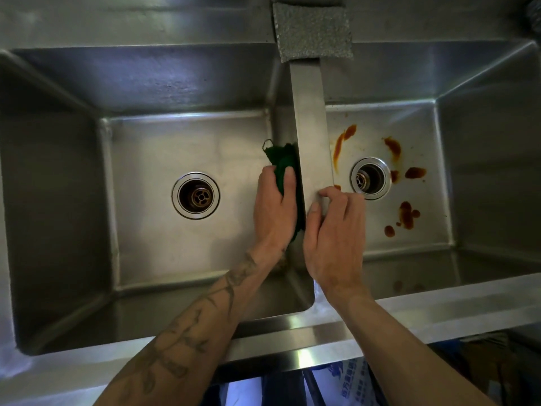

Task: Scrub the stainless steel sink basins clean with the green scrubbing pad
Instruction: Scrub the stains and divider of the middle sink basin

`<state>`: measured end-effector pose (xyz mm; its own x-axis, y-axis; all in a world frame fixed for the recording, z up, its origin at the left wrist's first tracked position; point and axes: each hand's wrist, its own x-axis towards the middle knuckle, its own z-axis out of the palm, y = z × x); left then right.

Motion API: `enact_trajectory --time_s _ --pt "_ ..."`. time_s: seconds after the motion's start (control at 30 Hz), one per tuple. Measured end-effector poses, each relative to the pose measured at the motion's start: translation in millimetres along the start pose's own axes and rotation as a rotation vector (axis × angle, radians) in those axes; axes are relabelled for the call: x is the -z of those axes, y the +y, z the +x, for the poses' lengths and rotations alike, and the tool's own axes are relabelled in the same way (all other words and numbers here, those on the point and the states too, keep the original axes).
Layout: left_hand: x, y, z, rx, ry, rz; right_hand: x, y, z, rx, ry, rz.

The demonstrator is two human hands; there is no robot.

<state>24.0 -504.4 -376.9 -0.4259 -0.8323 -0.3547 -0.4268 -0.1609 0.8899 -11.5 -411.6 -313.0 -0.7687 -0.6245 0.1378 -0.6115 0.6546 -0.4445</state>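
Two stainless steel basins lie below me. In the left basin (pixel 152 159), my left hand (pixel 275 209) presses the green scrubbing pad (pixel 285 159) against the right wall, beside the divider (pixel 311 127). My right hand (pixel 333 241) rests on the divider's near end, with its fingers curled over the edge. The right basin (pixel 415 136) has orange-brown sauce stains (pixel 407 213) around its drain (pixel 370 177). Part of the pad is hidden behind the divider and my left hand.
The left basin's drain (pixel 195 195) sits at the middle of its floor. A grey scouring pad (pixel 313 29) lies on the back ledge above the divider. The steel front rim (pixel 409 315) runs beneath my forearms. Printed packaging (pixel 354 385) shows under the sink.
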Motion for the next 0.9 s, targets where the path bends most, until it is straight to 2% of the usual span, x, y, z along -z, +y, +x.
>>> enact_trajectory --time_s 0.07,0.2,0.23,0.37,0.43,0.5,0.6,0.67,0.8,0.83,0.9 --pt "0.2 -6.3 -8.0 0.005 -0.029 0.012 -0.4 0.2 0.4 0.0 0.003 -0.001" --pt "0.0 -20.4 -6.2 0.257 -0.165 0.112 1.1 -1.6 1.6 -0.007 -0.012 0.016" --pt "-0.8 -16.3 -2.5 0.248 -0.151 0.114 1.3 -1.4 2.0 -0.005 -0.016 0.014" --pt "-0.1 5.3 3.3 -0.008 0.006 0.021 1.6 -0.1 0.5 0.002 -0.02 0.002" --pt "1.3 -1.8 -1.7 -0.044 -0.002 -0.022 0.9 0.0 -0.7 -0.004 -0.018 -0.011" --pt "0.4 -14.5 -3.8 0.074 -0.094 0.024 0.4 -1.0 0.3 -0.007 -0.011 -0.013" --pt "-3.8 -20.5 7.3 0.38 -0.228 0.113 1.1 -0.7 1.4 -0.011 -0.011 -0.016" --pt "-5.9 -11.0 19.8 0.335 -0.169 0.111 0.7 -0.2 1.5 -0.003 -0.009 -0.025" --pt "-4.6 4.3 20.3 0.058 0.019 -0.028 0.2 -2.3 0.0 0.005 -0.002 -0.02" --pt "-5.3 1.9 17.2 0.051 0.019 -0.044 0.1 -2.1 0.2 0.008 -0.002 -0.021" --pt "-6.6 -5.3 17.6 0.152 -0.046 -0.019 0.2 -1.8 0.8 0.01 0.0 -0.022"
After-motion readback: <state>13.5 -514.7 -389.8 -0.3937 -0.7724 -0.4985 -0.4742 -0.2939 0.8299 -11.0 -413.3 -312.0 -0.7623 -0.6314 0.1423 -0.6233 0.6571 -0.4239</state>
